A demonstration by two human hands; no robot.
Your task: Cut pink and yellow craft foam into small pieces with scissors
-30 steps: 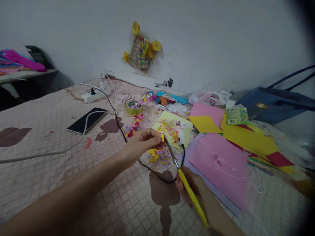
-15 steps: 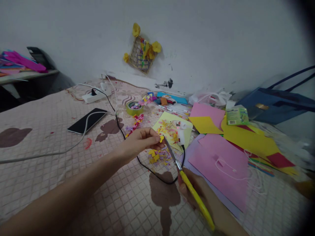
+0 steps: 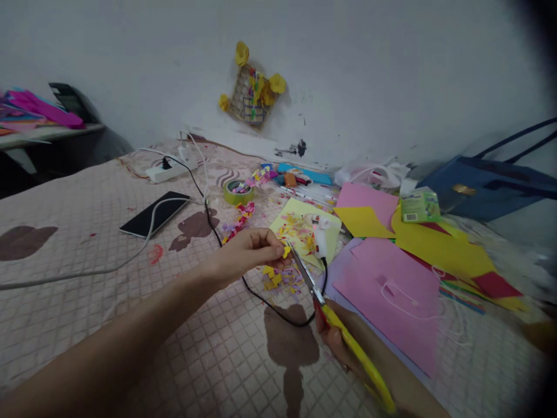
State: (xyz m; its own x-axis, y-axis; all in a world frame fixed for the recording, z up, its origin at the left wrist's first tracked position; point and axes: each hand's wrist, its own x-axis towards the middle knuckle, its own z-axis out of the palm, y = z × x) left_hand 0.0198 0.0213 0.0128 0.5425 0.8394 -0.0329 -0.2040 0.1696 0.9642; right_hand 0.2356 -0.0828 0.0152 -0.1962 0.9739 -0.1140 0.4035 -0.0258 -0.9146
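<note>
A small yellow paper piece is pinched between the thumb and fingers of my left hand. My right hand grips yellow-handled scissors, whose blade tips lie close beside the paper; I cannot tell if they touch it. Below my left fingers are small yellow paper squares and purple scraps. Behind the hands, a pale yellow sheet carries paper bits and a white glue gun with a black cord.
Pink sheets and yellow sheets spread to the right, with a green box on top. A green tape roll sits farther back. At left are a dark tablet, a white cable and a power strip.
The scissors' handles have swung slightly to the right and a red part now shows by my right hand. The yellow paper has turned a little in my left fingers.
</note>
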